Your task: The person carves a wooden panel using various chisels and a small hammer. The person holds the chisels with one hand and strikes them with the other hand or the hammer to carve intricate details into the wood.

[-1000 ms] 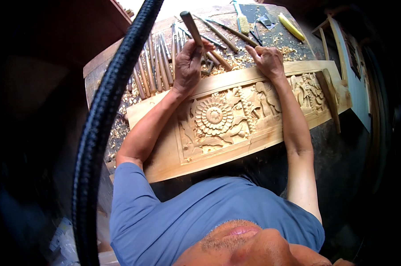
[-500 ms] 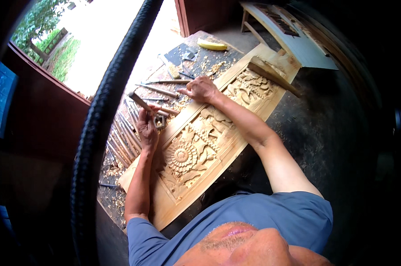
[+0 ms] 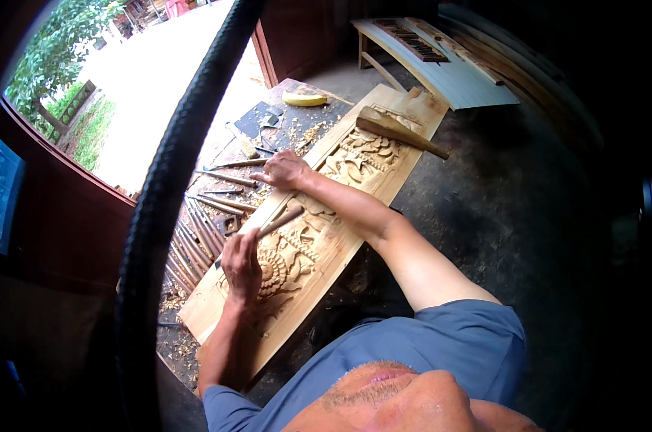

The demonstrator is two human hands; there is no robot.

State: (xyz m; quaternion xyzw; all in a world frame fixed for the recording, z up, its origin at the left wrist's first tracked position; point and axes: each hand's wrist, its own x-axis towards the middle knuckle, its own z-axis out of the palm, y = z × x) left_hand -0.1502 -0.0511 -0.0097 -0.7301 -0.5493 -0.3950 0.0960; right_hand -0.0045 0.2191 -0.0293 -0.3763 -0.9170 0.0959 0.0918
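Observation:
My left hand (image 3: 241, 265) is closed on a chisel with a brown wooden handle (image 3: 281, 220). The handle slants up to the right over a carved wooden panel (image 3: 351, 216), and a short dark bit of the tool shows on the hand's other side. Round flower and leaf shapes stand out in relief on the panel, partly covered by my arms. At its far edge is my right hand (image 3: 283, 171), fingers curled beside the handles of loose chisels (image 3: 229, 178); whatever they hold, if anything, is hidden. Several more chisels (image 3: 196, 234) lie side by side left of the panel.
A wooden mallet (image 3: 398, 131) lies across the panel's far end. Beyond are a yellow banana-shaped thing (image 3: 304, 99), a brush (image 3: 243, 142) and wood shavings on the dark bench (image 3: 279, 90). A pale-topped table (image 3: 452, 75) stands at back right. A thick black cord (image 3: 175, 165) crosses the view.
My left hand has swung the chisel from pointing up-left beside the tools to slanting right over the panel. My right hand stays by the chisel handles. The whole view has shifted slightly.

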